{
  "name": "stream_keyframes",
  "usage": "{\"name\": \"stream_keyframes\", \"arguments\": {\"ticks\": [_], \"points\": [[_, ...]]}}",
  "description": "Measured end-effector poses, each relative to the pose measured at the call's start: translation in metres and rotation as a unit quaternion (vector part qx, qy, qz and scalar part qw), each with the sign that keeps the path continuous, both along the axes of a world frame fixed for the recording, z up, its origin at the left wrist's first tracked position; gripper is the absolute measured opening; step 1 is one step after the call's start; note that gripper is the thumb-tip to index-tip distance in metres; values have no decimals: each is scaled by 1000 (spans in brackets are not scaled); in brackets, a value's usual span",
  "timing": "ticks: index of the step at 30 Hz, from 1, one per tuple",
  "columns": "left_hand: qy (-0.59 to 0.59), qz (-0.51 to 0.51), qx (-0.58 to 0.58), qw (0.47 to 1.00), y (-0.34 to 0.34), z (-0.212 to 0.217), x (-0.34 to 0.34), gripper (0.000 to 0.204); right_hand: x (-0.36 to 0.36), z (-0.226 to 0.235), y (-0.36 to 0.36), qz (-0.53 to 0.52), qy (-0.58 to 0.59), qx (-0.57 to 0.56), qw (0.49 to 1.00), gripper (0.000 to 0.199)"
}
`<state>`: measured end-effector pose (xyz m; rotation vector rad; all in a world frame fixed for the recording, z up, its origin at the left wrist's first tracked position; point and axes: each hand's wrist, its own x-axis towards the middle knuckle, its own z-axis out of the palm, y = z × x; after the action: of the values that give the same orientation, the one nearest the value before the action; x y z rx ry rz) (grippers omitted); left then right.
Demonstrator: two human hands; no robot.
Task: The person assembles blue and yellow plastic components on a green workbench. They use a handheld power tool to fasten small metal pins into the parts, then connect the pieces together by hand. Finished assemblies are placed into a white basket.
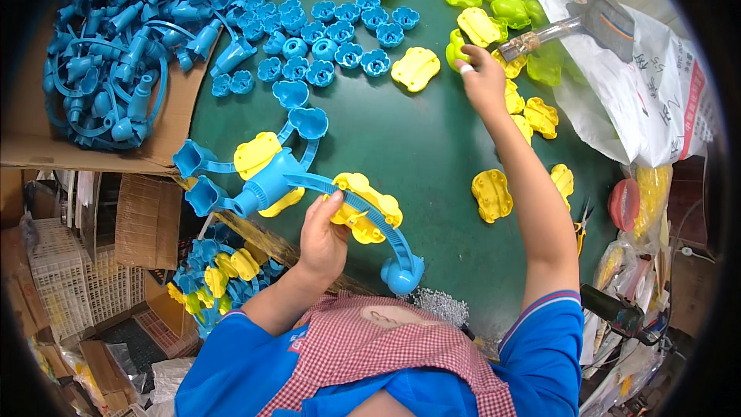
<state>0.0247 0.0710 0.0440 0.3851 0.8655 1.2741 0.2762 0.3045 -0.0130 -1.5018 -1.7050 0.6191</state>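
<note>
My left hand is closed at the curved arm of a blue plastic frame, its thumb against a yellow car-shaped piece fitted around that arm. Cup-shaped ends and a round blue knob tip the frame's arms. Two more yellow pieces, one a car-shaped shell, sit beside its hub. Reaching far right, my right hand has finger and thumb closed at the edge of a lime-green shell piece; the fingertips are partly hidden. Yellow shells lie around that wrist.
A cardboard box heaped with blue frames stands at the left. Small blue cups are scattered across the green table. A hammer rests by a white sack at right. Small metal fasteners lie near my apron; pliers lie right.
</note>
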Motion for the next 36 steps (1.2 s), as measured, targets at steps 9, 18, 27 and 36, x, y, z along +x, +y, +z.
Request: {"name": "stream_keyframes", "arguments": {"ticks": [9,18,27,36], "points": [[60,-5,-45,997,-2,-2,18,22,-14,14,-140,102,-104,-41,988,58],[79,11,-48,996,-11,5,14,30,-41,78,-198,149,35,183,971,56],[112,-52,10,992,-10,20,27,46,-47,74,-219,183,175,-3,967,59],[121,-80,52,988,-15,11,2,44,-68,74,-232,143,245,-104,953,67]]}}
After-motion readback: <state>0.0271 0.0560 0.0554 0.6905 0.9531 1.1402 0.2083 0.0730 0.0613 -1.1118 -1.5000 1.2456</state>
